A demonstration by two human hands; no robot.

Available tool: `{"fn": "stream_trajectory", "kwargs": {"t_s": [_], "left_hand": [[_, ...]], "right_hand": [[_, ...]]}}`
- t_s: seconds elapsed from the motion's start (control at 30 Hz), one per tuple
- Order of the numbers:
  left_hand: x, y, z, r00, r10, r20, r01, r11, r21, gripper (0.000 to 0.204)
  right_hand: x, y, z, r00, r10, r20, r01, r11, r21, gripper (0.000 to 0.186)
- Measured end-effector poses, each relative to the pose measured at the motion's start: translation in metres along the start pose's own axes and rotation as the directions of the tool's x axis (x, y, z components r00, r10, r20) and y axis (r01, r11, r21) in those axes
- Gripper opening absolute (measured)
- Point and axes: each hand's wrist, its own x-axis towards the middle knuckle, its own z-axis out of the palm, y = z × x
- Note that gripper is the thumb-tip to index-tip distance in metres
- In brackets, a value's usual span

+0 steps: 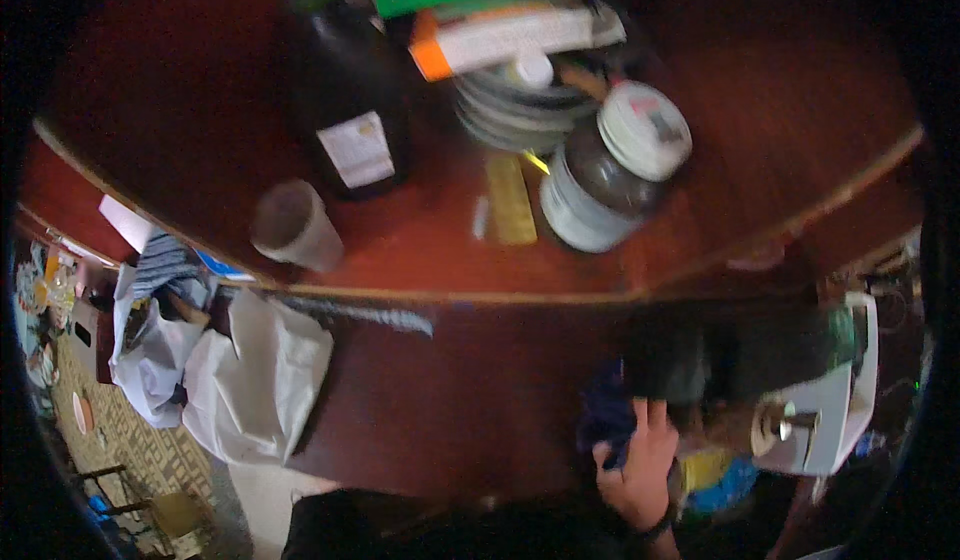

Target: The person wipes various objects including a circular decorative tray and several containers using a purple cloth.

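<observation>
Dark blue cloth [603, 412] is lying just beside the right hand [640, 470], near a blurred dark object [740, 355]. The hand is pointing forward, thumb spreading from fingers; whether it is gripping, I cannot tell. The left hand is lying out of view.

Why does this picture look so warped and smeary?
In the head view, the fisheye lens bows the reddish shelf; the white-lidded jar and right hand are blurred, perhaps by motion; lighting is dim, corners black.

A crumpled dark-blue cloth [602, 413] is lying at near right, beside a long, blurred dark object [740, 353] that is stretching sideways.
</observation>
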Motion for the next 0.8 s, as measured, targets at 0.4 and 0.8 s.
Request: {"fn": "stream_trajectory", "kwargs": {"t_s": [0.4, 0.8], "left_hand": [[-0.003, -0.033, 0.053, 0.993, 0.053, 0.103, -0.064, 0.992, 0.105, 0.028], [0.036, -0.05, 0.087, 0.979, 0.142, 0.144, -0.158, 0.982, 0.107, 0.026]], "right_hand": [[0.01, 0.008, 0.01, 0.918, -0.174, -0.356, 0.331, 0.832, 0.446, 0.06], [0.007, 0.003, 0.021, 0.845, -0.352, -0.403, 0.383, 0.924, -0.004, 0.028]]}}
